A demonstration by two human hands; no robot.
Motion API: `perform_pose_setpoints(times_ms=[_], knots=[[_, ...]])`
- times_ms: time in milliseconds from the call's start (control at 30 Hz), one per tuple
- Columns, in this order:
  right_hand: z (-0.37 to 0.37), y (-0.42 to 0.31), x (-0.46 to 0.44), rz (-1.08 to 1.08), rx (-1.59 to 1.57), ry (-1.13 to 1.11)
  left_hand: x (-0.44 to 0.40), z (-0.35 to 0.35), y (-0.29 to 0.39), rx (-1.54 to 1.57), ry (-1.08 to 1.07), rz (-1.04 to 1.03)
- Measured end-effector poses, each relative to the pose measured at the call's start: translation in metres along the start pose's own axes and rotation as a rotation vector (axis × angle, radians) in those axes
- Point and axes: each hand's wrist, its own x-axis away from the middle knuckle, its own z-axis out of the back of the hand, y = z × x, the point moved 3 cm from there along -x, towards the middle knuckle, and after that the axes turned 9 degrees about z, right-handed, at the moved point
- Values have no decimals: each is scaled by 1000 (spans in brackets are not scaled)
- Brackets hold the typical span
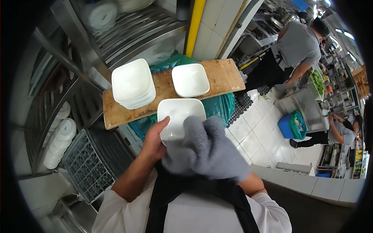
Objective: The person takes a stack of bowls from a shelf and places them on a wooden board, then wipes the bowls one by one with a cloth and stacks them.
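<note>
A white square bowl (176, 112) is tilted in front of my chest. My left hand (156, 136) grips its left rim, thumb on the inner face. Bunched over my right hand is a grey towel (217, 149), pressed into the right side of the bowl; the cloth hides the fingers of that hand. Just beyond lies a wooden board (225, 75). On its left end stands a stack of white square plates (132, 83). Another white square bowl (190, 79) rests near the board's middle.
Green plastic (219, 108) shows under the board. To the left are a glass rack (87, 167), stacked white cups (62, 138) and slatted metal shelves (136, 31). On the right, a co-worker (299, 42) stands at a counter, another person (342, 132) farther off, near a blue bin (286, 126).
</note>
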Motion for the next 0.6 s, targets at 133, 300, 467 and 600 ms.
perform_pose_setpoints(times_ms=[133, 300, 467, 600], knots=[[-5, 25, 6, -55, -214, 8, 0, -7, 9, -55, -30, -204], [-27, 22, -13, -251, -4, -55, 5, -17, 6, -122, -27, -270], [-45, 22, -27, -381, -309, -120, 7, -23, 14, -226, -96, -265], [-55, 12, -12, -198, -304, 180, 14, -16, 30, -292, -83, -241]])
